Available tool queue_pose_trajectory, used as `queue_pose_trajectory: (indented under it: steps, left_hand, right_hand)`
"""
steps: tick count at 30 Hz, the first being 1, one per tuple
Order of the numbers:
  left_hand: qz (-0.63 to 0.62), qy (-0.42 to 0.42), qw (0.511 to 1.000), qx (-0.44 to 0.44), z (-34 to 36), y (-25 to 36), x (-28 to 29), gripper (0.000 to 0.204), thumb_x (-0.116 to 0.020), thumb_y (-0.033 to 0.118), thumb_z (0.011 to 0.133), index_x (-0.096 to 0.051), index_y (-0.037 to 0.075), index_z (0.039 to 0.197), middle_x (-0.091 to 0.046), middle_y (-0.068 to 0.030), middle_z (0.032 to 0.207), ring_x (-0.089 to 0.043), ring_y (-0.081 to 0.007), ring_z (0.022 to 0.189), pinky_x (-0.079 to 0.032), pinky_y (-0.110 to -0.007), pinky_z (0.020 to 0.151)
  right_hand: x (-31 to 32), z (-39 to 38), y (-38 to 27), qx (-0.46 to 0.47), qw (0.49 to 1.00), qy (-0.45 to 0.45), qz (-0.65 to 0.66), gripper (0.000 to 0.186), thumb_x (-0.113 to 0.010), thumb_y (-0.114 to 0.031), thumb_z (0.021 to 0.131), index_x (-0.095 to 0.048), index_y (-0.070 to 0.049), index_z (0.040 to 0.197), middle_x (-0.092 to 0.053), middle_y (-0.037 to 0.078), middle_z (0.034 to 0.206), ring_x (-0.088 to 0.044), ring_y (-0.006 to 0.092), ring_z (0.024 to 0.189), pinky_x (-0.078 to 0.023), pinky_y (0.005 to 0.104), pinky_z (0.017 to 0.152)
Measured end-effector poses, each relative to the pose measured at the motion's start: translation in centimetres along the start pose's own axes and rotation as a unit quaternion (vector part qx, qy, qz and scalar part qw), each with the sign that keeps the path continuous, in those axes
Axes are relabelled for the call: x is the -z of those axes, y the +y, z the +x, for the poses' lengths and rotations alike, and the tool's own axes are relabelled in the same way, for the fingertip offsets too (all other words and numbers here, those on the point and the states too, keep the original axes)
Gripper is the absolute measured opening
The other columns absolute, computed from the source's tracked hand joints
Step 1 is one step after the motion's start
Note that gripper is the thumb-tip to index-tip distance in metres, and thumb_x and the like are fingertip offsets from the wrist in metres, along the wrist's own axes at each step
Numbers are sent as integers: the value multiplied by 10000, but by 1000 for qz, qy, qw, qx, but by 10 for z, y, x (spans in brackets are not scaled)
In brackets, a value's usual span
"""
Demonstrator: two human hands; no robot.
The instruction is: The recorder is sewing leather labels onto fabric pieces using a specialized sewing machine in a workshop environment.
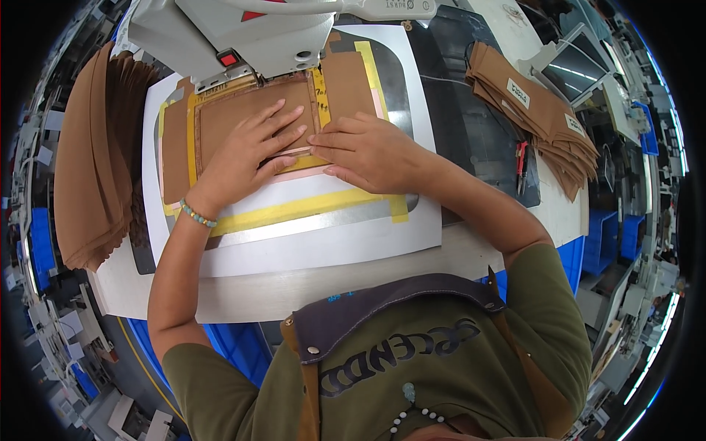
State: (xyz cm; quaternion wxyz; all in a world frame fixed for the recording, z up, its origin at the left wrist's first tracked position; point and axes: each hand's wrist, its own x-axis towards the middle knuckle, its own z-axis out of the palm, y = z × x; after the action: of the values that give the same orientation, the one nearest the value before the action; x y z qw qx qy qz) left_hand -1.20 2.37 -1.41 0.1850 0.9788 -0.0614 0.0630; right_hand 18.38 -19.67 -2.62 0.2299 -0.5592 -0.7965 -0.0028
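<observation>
My left hand [257,147] lies on a brown fabric panel [228,121] inside a yellow-edged template frame [193,132], under a white sewing machine head [228,37]. Its fingers are spread and point up and to the right. My right hand [357,151] rests at the frame's lower right corner, fingers stretched leftward near a thin pale strip along the lower edge. Neither hand appears to grasp anything. The template sits on a metal plate [399,110] with yellow tape, over a white sheet [323,257]. Part of the panel is hidden by my hands.
Brown fabric pieces [92,169] are stacked at the left; more, with white labels [517,91], lie at the right beside red-handled snips [521,165] on a dark board [456,66]. A grey stand [573,66] is behind them. Blue bins [599,242] stand below the table edge [129,294].
</observation>
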Motion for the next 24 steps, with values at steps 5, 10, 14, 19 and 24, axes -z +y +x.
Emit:
queue_pose_trajectory:
  steps: [5,10,14,19,24]
  left_hand:
    - [7,-18,1000,12,1,0,1,568,-705,219,957,-628,107,1509,-457,-74,1697,-362,-372,1587,-342,-519,1271]
    - [-32,-22,999,4,1,-9,12,606,-749,247,916,-645,117,1498,-467,-76,1692,-364,-371,1589,-324,-521,1283]
    - [-63,-38,997,-8,1,-15,19,596,-798,263,893,-683,131,1464,-497,-76,1672,-376,-372,1584,-314,-518,1292]
    - [-39,-37,998,-15,6,-19,19,596,-815,287,896,-688,155,1463,-502,-74,1669,-378,-371,1583,-319,-523,1287]
    - [-27,-19,999,-24,18,-33,21,590,-814,249,901,-683,167,1470,-508,-75,1663,-377,-369,1581,-339,-497,1281]
  right_hand:
    - [1,2,-2,-12,999,32,25,347,-683,-301,1026,-717,-31,1241,-701,95,1278,-607,266,1233,-482,409,1006]
    - [0,6,2,-16,999,23,19,364,-687,-310,1027,-704,-30,1259,-700,99,1256,-604,272,1221,-482,413,1006]
    - [-4,9,4,-12,1000,27,4,361,-684,-315,1033,-703,-33,1258,-702,97,1258,-604,266,1222,-480,408,1015]
    - [-7,9,10,-30,999,19,-4,382,-693,-315,1028,-701,-34,1287,-700,100,1301,-595,265,1258,-470,406,1053]
    - [-5,7,18,-35,998,43,-39,419,-696,-318,1029,-695,-51,1353,-678,102,1403,-550,271,1365,-431,424,1139]
